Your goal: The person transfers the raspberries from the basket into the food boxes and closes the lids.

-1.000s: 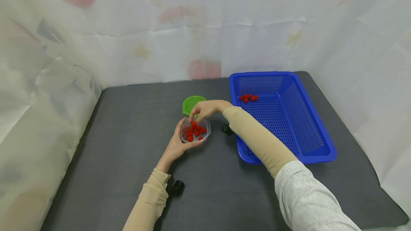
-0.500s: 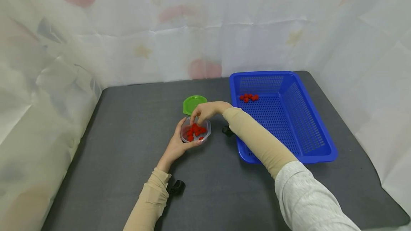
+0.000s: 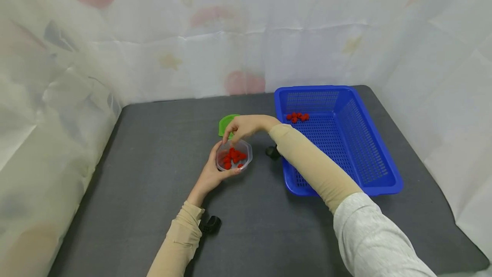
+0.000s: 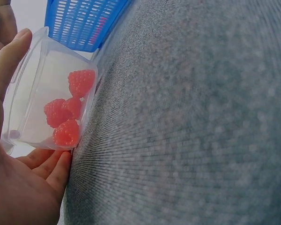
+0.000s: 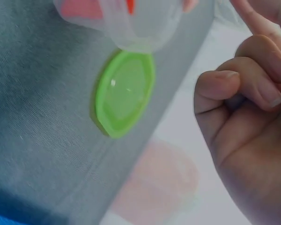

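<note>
Left hand [image 3: 210, 173] fingers curled round clear tub [image 3: 234, 157] of red raspberries [image 3: 232, 157] on grey mat. Right hand [image 3: 244, 126] above tub rim, fingertips bunched; cannot tell whether pinching berry. Green lid [image 5: 124, 93] just beyond fingers. No writing legible.

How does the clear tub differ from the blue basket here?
The clear tub is small, see-through and solid-walled; the blue basket is large, opaque and perforated. The left hand holds the tub; nothing touches the basket. Raspberries cover much of the tub's floor; the basket's berries fill one far corner. Both stand on the grey table.
</note>
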`<state>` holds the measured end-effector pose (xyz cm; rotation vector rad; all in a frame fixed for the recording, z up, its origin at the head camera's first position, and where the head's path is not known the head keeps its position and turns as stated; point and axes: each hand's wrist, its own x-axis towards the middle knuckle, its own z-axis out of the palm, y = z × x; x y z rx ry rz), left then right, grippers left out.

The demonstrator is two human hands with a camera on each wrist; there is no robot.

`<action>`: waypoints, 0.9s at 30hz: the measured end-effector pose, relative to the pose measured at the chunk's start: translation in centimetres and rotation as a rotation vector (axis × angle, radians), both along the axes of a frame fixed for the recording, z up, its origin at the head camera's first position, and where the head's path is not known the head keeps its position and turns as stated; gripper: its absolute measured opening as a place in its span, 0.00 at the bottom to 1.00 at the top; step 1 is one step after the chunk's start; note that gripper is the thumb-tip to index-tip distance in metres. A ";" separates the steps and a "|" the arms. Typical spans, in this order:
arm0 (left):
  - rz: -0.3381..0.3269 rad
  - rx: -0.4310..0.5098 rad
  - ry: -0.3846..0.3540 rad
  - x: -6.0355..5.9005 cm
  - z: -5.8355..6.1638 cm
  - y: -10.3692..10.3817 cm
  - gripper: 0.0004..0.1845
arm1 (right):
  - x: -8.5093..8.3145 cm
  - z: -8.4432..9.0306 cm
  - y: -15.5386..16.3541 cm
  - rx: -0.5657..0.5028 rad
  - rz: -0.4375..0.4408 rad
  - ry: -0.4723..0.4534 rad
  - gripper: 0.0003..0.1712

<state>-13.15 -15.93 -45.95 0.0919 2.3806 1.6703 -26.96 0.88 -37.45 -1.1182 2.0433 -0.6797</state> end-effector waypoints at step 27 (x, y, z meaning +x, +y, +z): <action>0.029 -0.009 0.061 -0.8 -3.1 -0.5 0.57 | -1.4 1.4 15.3 -0.322 -0.729 -0.066 0.15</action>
